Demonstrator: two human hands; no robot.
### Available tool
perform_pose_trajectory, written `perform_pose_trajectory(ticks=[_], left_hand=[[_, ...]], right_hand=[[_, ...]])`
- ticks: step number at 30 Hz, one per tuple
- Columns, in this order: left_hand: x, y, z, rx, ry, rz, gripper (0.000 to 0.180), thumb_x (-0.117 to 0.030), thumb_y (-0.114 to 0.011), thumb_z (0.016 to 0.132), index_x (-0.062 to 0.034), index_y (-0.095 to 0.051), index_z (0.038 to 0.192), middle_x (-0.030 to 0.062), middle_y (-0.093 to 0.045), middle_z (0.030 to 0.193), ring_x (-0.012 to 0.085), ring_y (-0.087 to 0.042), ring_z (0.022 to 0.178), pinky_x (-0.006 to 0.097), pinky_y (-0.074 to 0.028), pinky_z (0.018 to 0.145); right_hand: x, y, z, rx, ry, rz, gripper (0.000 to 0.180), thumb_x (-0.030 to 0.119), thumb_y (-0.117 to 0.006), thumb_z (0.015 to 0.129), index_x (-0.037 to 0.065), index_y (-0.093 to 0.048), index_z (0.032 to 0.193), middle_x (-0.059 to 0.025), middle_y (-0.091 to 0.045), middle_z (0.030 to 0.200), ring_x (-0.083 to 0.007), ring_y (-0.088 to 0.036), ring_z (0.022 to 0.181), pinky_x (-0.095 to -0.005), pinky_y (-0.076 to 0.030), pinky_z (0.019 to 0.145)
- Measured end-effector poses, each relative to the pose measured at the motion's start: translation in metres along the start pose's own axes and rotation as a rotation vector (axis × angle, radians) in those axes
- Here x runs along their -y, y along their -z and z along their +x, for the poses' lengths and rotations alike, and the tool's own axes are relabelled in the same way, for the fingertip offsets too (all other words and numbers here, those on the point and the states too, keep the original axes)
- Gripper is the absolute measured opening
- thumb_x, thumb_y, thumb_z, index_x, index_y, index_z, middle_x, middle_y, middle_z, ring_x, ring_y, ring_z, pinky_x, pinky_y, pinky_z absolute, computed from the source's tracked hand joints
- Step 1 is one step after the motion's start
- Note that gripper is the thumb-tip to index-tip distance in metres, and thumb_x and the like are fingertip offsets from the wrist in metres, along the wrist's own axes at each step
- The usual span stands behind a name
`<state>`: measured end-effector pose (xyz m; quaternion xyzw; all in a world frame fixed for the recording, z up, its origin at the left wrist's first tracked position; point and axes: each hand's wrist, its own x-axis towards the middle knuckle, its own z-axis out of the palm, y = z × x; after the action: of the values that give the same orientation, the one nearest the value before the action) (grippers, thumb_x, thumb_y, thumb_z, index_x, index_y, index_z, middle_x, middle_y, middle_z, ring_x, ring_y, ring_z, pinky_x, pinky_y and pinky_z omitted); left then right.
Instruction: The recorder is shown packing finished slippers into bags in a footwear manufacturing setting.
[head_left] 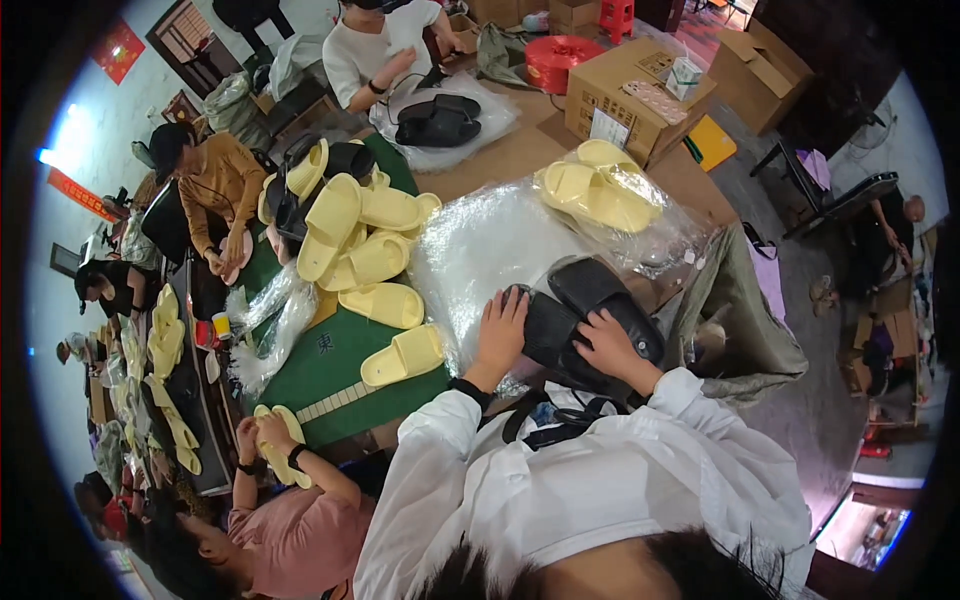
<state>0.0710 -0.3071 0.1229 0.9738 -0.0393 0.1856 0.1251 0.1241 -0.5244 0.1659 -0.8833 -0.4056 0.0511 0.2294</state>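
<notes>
A pair of black slippers lies on the table right in front of me, on clear plastic bags. My left hand grips the left side of the pair, its fingers reaching along the edge. From the right, my right hand has its fingers curled onto the nearer slipper. The undersides of both palms are hidden. Just beyond, a pair of yellow slippers rests in clear plastic. A heap of yellow slippers lies to the left, with a single yellow slipper closer to me.
A grey-green sack gapes open at the table's right edge. Further back stand a cardboard box and a red roll of twine. Across the table a person sits by bagged black slippers; another person at left holds yellow slippers.
</notes>
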Motion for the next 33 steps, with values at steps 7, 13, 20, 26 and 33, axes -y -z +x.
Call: perform_pose_trajectory(ticks=[7, 13, 20, 26, 33], left_hand=[[-0.014, 0.015, 0.002, -0.067, -0.014, 0.016, 0.044, -0.007, -0.049, 0.078, -0.0066, -0.047, 0.121, 0.0104, -0.044, 0.128, 0.0366, -0.037, 0.120, 0.055, -0.024, 0.099], [-0.021, 0.022, 0.008, -0.084, -0.090, -0.127, 0.045, -0.006, -0.049, 0.076, -0.0082, -0.047, 0.122, 0.0103, -0.043, 0.129, 0.0374, -0.034, 0.122, 0.059, -0.019, 0.100], [0.011, 0.024, -0.001, -0.117, -0.015, -0.035, 0.044, -0.010, -0.052, 0.078, -0.0070, -0.047, 0.122, 0.0114, -0.043, 0.130, 0.0364, -0.038, 0.120, 0.053, -0.026, 0.100], [0.029, 0.030, 0.003, -0.122, -0.283, 0.045, 0.041, -0.010, -0.052, 0.082, -0.0016, -0.045, 0.121, 0.0184, -0.045, 0.125, 0.0397, -0.046, 0.110, 0.052, -0.038, 0.090], [0.017, 0.032, 0.020, -0.038, -0.463, -0.001, 0.041, -0.009, -0.052, 0.079, -0.0029, -0.047, 0.120, 0.0158, -0.045, 0.126, 0.0412, -0.042, 0.113, 0.055, -0.032, 0.094]], right_hand=[[0.013, -0.018, 0.001, -0.147, -0.083, 0.008, 0.021, 0.016, -0.060, 0.072, 0.001, -0.058, 0.086, -0.0151, -0.051, 0.087, -0.0343, -0.046, 0.087, -0.0417, -0.041, 0.074], [0.025, -0.025, 0.012, -0.231, -0.128, 0.035, 0.024, 0.013, -0.060, 0.071, -0.002, -0.057, 0.089, -0.0174, -0.050, 0.087, -0.0369, -0.046, 0.087, -0.0428, -0.040, 0.075], [0.023, -0.031, 0.018, -0.429, -0.144, 0.111, 0.022, 0.014, -0.059, 0.072, 0.000, -0.059, 0.088, -0.0154, -0.050, 0.085, -0.0352, -0.046, 0.085, -0.0426, -0.040, 0.072], [0.028, -0.031, 0.014, -0.380, -0.209, 0.082, 0.020, 0.017, -0.060, 0.072, 0.003, -0.060, 0.086, -0.0130, -0.050, 0.084, -0.0329, -0.047, 0.086, -0.0407, -0.039, 0.073], [0.037, -0.033, 0.023, -0.425, -0.048, -0.091, 0.023, 0.018, -0.061, 0.071, 0.004, -0.058, 0.090, -0.0135, -0.052, 0.092, -0.0321, -0.048, 0.095, -0.0418, -0.037, 0.080]])
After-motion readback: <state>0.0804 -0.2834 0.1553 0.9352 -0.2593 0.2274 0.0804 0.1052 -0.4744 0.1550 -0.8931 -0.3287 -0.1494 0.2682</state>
